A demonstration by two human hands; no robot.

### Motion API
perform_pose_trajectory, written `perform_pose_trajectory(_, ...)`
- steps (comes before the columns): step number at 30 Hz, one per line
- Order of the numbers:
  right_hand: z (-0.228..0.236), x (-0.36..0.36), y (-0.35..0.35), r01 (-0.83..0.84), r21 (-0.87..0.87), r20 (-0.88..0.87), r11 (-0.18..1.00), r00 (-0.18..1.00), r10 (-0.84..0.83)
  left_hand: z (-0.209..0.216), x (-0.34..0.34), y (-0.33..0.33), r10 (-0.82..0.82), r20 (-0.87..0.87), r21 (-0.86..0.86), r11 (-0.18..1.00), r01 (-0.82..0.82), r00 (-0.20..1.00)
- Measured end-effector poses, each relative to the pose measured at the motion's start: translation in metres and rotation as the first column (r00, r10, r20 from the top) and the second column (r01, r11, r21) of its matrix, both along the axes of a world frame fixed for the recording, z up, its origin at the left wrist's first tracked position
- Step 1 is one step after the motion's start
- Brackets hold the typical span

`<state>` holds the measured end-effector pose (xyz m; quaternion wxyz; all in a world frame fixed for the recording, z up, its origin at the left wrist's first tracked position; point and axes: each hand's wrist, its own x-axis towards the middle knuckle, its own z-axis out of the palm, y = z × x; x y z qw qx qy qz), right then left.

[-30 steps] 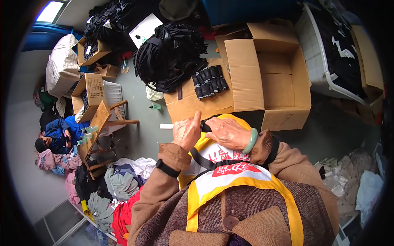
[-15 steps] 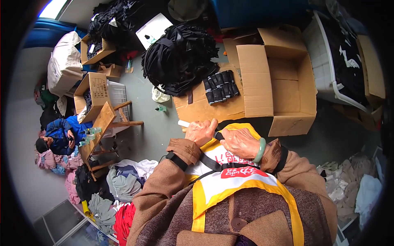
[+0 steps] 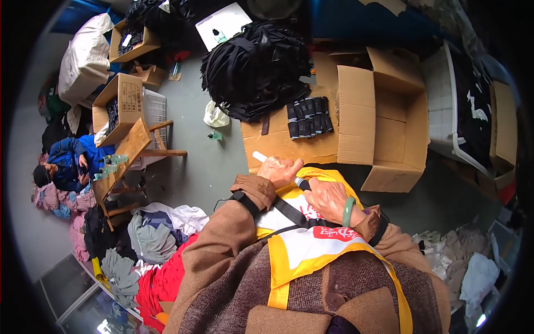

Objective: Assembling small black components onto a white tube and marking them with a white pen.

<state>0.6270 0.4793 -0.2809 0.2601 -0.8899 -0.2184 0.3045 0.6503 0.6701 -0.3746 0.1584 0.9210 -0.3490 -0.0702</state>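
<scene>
My left hand (image 3: 279, 170) is closed round a white stick (image 3: 259, 156), whose pale end pokes out beyond my fingers. Between my hands a small black roll with a pale striped band (image 3: 302, 183) shows, gripped by my right hand (image 3: 328, 199), which wears a green bangle (image 3: 348, 212). Both hands are close together over a white and yellow apron (image 3: 311, 249). Just ahead lies a flat cardboard sheet (image 3: 261, 146), bearing neat rows of small black rolls (image 3: 310, 117). A large heap of black strips (image 3: 253, 72) rises behind them.
An open cardboard box (image 3: 394, 128) stands right of the sheet, with a white crate (image 3: 445, 100) of dark cloth beyond. A wooden bench (image 3: 130, 150) holds small bottles at left, near a person in blue (image 3: 69, 167). Clothes piles (image 3: 156, 236) lie lower left.
My hands have drawn slightly apart, so more of the black roll and its striped band shows between them. The whole view has shifted a little.
</scene>
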Motion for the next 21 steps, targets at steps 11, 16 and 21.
perform_pose_trajectory(11, -0.013, 0.006, -0.011, 0.060, 0.121, 0.117, 0.991, 0.990, -0.074, 0.034, 0.006, -0.016, 0.098, 0.124, 0.085, 0.990, -0.109, 0.987)
perform_pose_trajectory(16, -0.009, 0.003, -0.030, -0.061, 0.022, 0.142, 0.998, 0.988, 0.057, 0.015, -0.023, -0.039, 0.260, 0.198, -0.067, 0.966, -0.252, 0.945)
perform_pose_trajectory(21, -0.010, 0.000, -0.054, -0.125, 0.025, 0.198, 0.992, 0.973, 0.117, 0.020, -0.022, -0.055, 0.226, 0.178, -0.074, 0.974, -0.216, 0.958)
